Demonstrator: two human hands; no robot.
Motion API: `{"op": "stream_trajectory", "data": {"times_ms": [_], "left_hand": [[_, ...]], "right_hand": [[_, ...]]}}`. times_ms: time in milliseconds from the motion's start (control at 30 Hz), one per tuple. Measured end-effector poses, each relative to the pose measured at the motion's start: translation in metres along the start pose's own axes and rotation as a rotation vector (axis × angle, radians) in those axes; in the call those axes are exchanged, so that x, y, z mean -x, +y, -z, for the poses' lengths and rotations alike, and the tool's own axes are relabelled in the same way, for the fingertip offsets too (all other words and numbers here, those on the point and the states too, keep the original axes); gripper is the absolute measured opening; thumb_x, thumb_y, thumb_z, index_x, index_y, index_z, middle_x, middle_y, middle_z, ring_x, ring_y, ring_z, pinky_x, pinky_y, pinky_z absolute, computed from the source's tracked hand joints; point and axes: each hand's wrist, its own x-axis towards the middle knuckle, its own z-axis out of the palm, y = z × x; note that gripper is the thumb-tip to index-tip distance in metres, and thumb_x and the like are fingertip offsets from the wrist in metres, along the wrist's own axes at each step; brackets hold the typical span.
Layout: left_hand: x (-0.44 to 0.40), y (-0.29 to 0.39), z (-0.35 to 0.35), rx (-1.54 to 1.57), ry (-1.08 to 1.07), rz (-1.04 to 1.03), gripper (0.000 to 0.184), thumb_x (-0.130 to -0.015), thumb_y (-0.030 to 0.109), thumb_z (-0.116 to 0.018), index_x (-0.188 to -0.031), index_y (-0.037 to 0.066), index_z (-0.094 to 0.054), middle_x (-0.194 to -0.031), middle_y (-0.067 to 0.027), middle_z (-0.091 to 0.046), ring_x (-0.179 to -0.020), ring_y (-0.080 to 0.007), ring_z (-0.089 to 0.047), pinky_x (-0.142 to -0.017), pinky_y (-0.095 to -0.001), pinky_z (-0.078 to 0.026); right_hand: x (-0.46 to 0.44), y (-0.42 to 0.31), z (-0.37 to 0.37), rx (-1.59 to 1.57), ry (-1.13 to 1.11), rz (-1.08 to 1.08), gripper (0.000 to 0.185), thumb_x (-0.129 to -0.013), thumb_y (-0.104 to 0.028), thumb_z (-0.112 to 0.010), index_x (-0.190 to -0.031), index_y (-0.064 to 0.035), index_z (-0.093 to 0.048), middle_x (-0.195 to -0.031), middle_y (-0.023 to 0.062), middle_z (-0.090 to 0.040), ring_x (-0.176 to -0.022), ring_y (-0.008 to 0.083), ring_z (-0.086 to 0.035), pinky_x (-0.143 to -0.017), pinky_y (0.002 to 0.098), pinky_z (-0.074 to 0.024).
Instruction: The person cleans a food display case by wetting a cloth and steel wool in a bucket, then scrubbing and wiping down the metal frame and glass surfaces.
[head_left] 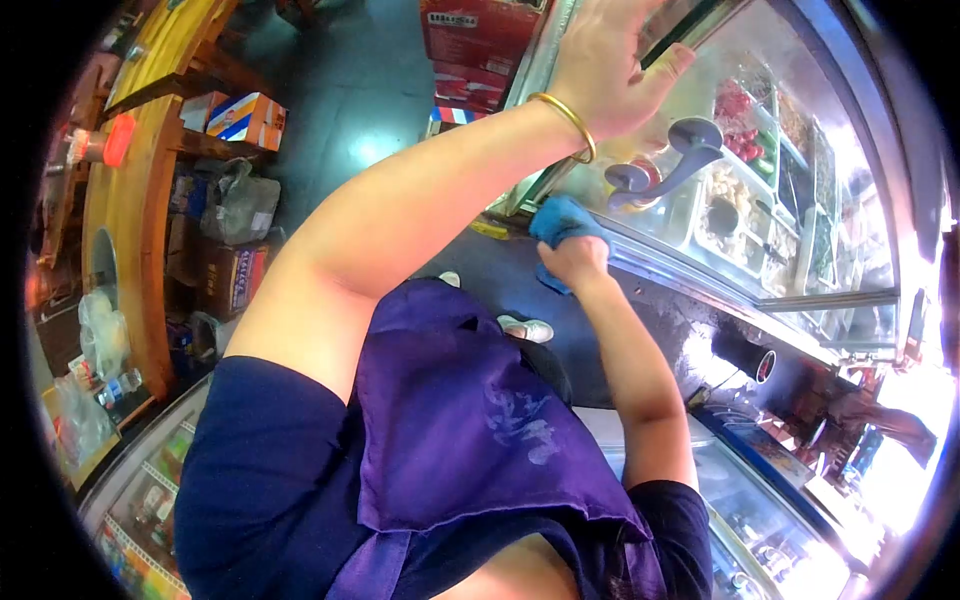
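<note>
My left hand [612, 75], with a gold bangle [566, 118] at its wrist, lies on the upper edge of a glass display case [660, 262]. Its thumb stands apart from the palm, while the fingertips run out of the top of the view. Bunched in my right hand [580, 258] is a blue cloth [563, 218], pressed against the case's lower metal frame near its corner. A grey-blue handle [668, 172] with two round ends sits on the glass. Behind the glass are food trays with red, green and pale contents.
Wooden shelving [135, 230] holds boxes and bags at left. Red cartons [478, 45] stand on the floor by the case. Another glass-topped cabinet [745, 500] is at lower right, and a dark cylinder [745, 355] sticks out below the display case.
</note>
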Motion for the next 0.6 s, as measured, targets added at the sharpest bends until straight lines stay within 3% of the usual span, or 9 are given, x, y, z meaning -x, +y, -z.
{"op": "stream_trajectory", "data": {"times_ms": [67, 167, 300, 333, 400, 433, 467, 533, 600], "left_hand": [[-0.001, 0.005, 0.003, 0.034, -0.034, 0.073, 0.056, -0.091, 0.008, -0.063, -0.14, -0.008, -0.041, -0.134, -0.0255, -0.051, -0.126, -0.0334, -0.053, -0.109, -0.0387, -0.04], [0.001, 0.004, 0.005, 0.202, 0.002, 0.206, 0.057, -0.092, 0.007, -0.061, -0.142, -0.008, -0.037, -0.138, -0.0237, -0.049, -0.13, -0.0314, -0.05, -0.112, -0.0382, -0.037], [0.0, -0.014, 0.004, 0.18, -0.007, -0.051, 0.049, -0.094, 0.001, -0.054, -0.14, -0.008, -0.038, -0.135, -0.0187, -0.051, -0.129, -0.0256, -0.049, -0.112, -0.0365, -0.037], [0.001, -0.002, 0.005, 0.243, -0.052, 0.129, 0.047, -0.094, 0.001, -0.052, -0.138, -0.007, -0.04, -0.131, -0.0158, -0.054, -0.124, -0.0226, -0.052, -0.109, -0.0352, -0.04], [0.004, -0.003, 0.005, 0.27, -0.085, 0.17, 0.043, -0.095, 0.001, -0.05, -0.137, -0.003, -0.043, -0.121, -0.0104, -0.056, -0.108, -0.0167, -0.056, -0.096, -0.0308, -0.046], [-0.003, -0.009, 0.006, 0.099, -0.08, -0.035, 0.041, -0.096, 0.003, -0.05, -0.136, -0.002, -0.043, -0.118, -0.0083, -0.056, -0.104, -0.0156, -0.056, -0.094, -0.0303, -0.046], [0.006, -0.005, 0.003, 0.239, -0.043, 0.156, 0.038, -0.096, 0.004, -0.05, -0.134, -0.002, -0.046, -0.119, -0.0079, -0.056, -0.107, -0.0158, -0.055, -0.096, -0.0305, -0.044], [0.0, -0.012, 0.013, -0.32, -0.065, -0.209, 0.039, -0.097, 0.005, -0.05, -0.135, -0.001, -0.045, -0.123, -0.01, -0.056, -0.114, -0.0203, -0.052, -0.102, -0.0323, -0.038], [0.01, -0.031, 0.01, 0.142, 0.003, 0.034, 0.05, -0.097, 0.011, -0.053, -0.143, 0.0, -0.037, -0.143, -0.0147, -0.048, -0.139, -0.0253, -0.039, -0.117, -0.0371, -0.024]], "right_hand": [[-0.007, 0.004, -0.031, 0.164, 0.132, 0.163, 0.032, -0.071, -0.019, -0.071, -0.103, -0.0234, -0.07, -0.108, 0.0058, -0.064, -0.105, 0.0293, -0.061, -0.088, 0.0375, -0.0521], [-0.014, -0.004, -0.029, -0.064, 0.024, 0.099, 0.035, -0.074, -0.019, -0.073, -0.109, -0.0176, -0.069, -0.11, 0.008, -0.066, -0.106, 0.0301, -0.063, -0.091, 0.0377, -0.0517], [0.024, 0.026, -0.053, -0.788, -0.027, -0.323, 0.038, -0.08, -0.014, -0.075, -0.114, -0.0024, -0.065, -0.106, 0.0119, -0.069, -0.101, 0.0207, -0.064, -0.092, 0.0366, -0.0503], [0.038, 0.017, -0.049, -0.79, 0.026, -0.399, 0.04, -0.08, -0.01, -0.072, -0.118, -0.0016, -0.062, -0.109, 0.0122, -0.067, -0.104, 0.0196, -0.062, -0.095, 0.0358, -0.0481], [0.071, 0.031, -0.076, -0.974, 0.382, -0.366, 0.047, -0.08, -0.007, -0.07, -0.125, -0.0015, -0.058, -0.115, 0.0111, -0.065, -0.109, 0.0215, -0.059, -0.099, 0.0363, -0.0448], [0.085, 0.031, -0.068, -0.973, 0.507, -0.477, 0.049, -0.081, -0.005, -0.069, -0.128, -0.0015, -0.056, -0.117, 0.01, -0.064, -0.111, 0.0221, -0.058, -0.101, 0.0367, -0.0436], [0.099, 0.036, -0.056, -0.972, 0.629, -0.591, 0.051, -0.081, -0.003, -0.067, -0.131, -0.0015, -0.054, -0.12, 0.0089, -0.062, -0.112, 0.0228, -0.057, -0.102, 0.0371, -0.0425], [0.12, 0.064, -0.046, -1.225, 1.099, -0.696, 0.05, -0.083, 0.001, -0.064, -0.132, -0.001, -0.053, -0.119, 0.0074, -0.061, -0.109, 0.0231, -0.058, -0.1, 0.0381, -0.0439], [0.134, 0.107, -0.015, -1.107, 1.39, -0.632, 0.042, -0.088, 0.0, -0.062, -0.13, 0.0, -0.055, -0.119, 0.0083, -0.061, -0.109, 0.023, -0.058, -0.099, 0.0382, -0.0449]]}}
